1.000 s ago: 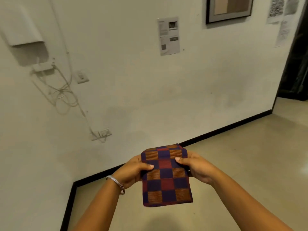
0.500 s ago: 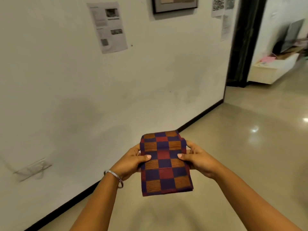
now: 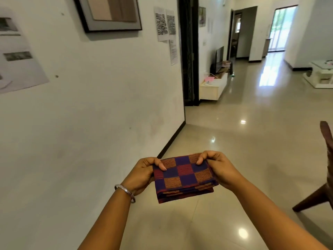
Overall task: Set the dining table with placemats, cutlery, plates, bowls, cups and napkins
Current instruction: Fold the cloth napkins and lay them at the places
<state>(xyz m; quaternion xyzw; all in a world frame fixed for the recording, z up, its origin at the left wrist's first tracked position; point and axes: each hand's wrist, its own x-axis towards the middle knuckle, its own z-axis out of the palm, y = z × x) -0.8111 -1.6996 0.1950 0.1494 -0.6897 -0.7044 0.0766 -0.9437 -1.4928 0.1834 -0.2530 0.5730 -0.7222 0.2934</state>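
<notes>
Holding a folded checked cloth in mid-air over the glossy floor, at about waist level in front of the body. Cloth: purple, red and orange-striped squares, folded into several layers, the stacked edges showing along its near side. Whether it is a napkin or a placemat cannot be told.

Left hand grasps the cloth's left edge, thumb on top, fingers curled beneath. Silver bangle on the left wrist.

Right hand grasps the far right corner, thumb and forefinger pinching the top layer, the other fingers wrapped under the right edge. Both forearms bare.

Surroundings: white wall close on the left with a dark skirting strip at its foot. On it a framed picture, printed sheets with QR codes, and a larger paper sheet at the left edge. Dark door frame past the wall's end. Low cream cabinet with a screen standing on it further down. Dark wooden chair, partly cut off, at the right edge. White low table far right. Bright doorway at the end of the hall.
</notes>
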